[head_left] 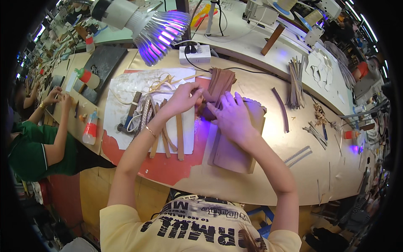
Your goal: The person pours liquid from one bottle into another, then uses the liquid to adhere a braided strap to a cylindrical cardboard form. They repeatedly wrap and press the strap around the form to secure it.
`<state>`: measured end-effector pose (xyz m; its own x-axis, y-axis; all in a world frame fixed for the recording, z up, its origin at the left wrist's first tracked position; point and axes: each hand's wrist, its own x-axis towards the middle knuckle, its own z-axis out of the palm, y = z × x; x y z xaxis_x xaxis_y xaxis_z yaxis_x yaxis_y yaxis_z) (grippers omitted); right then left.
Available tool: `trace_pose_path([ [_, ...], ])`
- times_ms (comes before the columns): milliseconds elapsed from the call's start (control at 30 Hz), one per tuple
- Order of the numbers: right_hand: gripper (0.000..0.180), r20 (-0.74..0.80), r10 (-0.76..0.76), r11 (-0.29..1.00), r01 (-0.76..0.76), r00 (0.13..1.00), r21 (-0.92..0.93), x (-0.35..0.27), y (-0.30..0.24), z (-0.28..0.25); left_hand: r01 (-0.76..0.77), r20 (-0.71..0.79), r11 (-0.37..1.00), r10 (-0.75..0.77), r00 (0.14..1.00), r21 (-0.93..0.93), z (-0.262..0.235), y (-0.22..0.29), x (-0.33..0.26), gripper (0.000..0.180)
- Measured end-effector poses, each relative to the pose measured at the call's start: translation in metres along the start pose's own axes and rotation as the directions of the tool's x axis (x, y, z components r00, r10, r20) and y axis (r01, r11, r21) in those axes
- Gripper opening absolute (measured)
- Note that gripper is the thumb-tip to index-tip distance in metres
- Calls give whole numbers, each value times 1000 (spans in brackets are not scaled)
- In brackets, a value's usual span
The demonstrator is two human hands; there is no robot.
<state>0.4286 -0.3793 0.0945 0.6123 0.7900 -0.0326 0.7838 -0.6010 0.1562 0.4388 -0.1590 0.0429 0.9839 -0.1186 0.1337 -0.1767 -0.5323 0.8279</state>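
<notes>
While pinching, both hands [210,108] bent inwd.

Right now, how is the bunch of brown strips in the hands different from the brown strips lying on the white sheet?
The bunch of brown leather strips is held together by the left hand and right hand; the loose brown strips on the white sheet lie apart, untouched. The bunch looks darker and reddish; the loose ones look paler tan. Both are long, thin and flat.

The right hand [233,117] hides part of the brown strips [218,86]; its grip on them cannot be told.
</notes>
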Motion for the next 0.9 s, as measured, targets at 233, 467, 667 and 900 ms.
trace_pose_path([
  [233, 51, 132, 21, 995, -34, 991, 98, 5, -3, -3, 15, -204, 959, -75, 976, -282, -33, 8, 43, 26],
  [467, 45, 193, 137, 606, -236, 972, 759, 41, 31, -7, -183, -399, 927, 40, 916, -328, -49, 72, 34, 21],
  [667, 51, 150, 119, -790, 2, 981, 613, 62, 62, -14, -418, -259, 899, 437, 861, 127, -8, 140, -37, 8],
  [900, 81, 39, -136, -940, -142, 990, 310, 34, 62, -42, -443, -119, 614, 661, 741, 654, 30, 144, -70, 14],
])
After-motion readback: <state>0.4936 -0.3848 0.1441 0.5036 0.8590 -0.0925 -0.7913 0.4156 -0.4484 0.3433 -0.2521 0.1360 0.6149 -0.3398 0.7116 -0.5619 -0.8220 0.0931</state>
